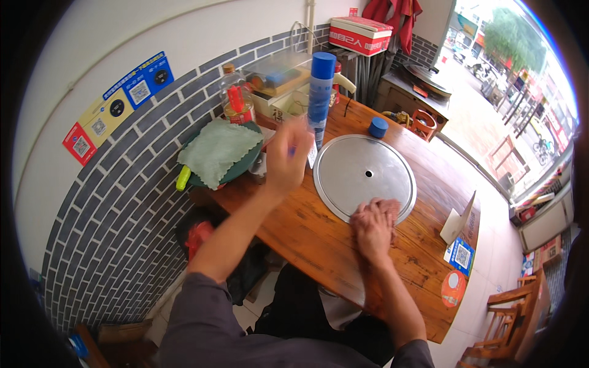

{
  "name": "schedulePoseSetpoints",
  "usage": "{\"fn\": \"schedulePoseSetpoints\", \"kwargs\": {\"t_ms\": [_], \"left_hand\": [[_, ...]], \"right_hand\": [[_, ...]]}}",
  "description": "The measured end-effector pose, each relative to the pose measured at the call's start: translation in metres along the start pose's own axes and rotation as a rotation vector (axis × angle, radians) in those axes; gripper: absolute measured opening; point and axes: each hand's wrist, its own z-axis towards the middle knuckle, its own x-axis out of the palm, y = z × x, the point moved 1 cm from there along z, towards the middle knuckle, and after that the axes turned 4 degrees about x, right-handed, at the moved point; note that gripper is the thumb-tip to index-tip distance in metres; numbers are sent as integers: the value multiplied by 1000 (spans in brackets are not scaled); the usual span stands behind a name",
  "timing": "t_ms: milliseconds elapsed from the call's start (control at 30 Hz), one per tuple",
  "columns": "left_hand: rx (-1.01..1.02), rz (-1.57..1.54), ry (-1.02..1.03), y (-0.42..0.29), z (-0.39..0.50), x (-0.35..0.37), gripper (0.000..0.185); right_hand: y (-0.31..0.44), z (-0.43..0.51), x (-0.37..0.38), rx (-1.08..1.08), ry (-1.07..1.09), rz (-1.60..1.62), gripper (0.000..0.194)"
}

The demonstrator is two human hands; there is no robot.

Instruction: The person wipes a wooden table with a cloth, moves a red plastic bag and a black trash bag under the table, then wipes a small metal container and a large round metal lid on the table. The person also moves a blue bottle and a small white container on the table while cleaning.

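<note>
My right hand (375,232) presses a crumpled reddish-brown cloth (391,210) where the near rim of a round metal plate (349,170) meets the wooden table (317,234). The plate has a small dark hole at its centre. My left hand (291,156) is raised above the table's left side, blurred and with curled fingers. A speck of blue shows by those fingers, and I cannot tell whether they hold it. Just beyond that hand a tall blue can (320,101) stands upright. A separate blue cap (378,127) sits beyond the plate's far rim.
Along the brick-patterned wall are a pale green cloth (221,147) over a dark green tray (253,158), a plastic oil bottle (238,99) and a box (292,106). A folded card (459,218) stands at the right edge. Wooden chairs (508,306) stand at lower right.
</note>
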Motion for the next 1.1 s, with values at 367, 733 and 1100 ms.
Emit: {"fn": "schedulePoseSetpoints", "kwargs": {"t_ms": [367, 733, 1100], "left_hand": [[-488, 310, -16, 32, -163, -77, 41], [-428, 407, -21, 38, -180, -86, 30], [-380, 506, -10, 47, -184, -91, 36]], "right_hand": [[127, -72, 13, -498, 158, 201, 50], [-117, -198, -140, 16, 69, -194, 57], [-128, -216, -138, 238, -131, -141, 22]]}}
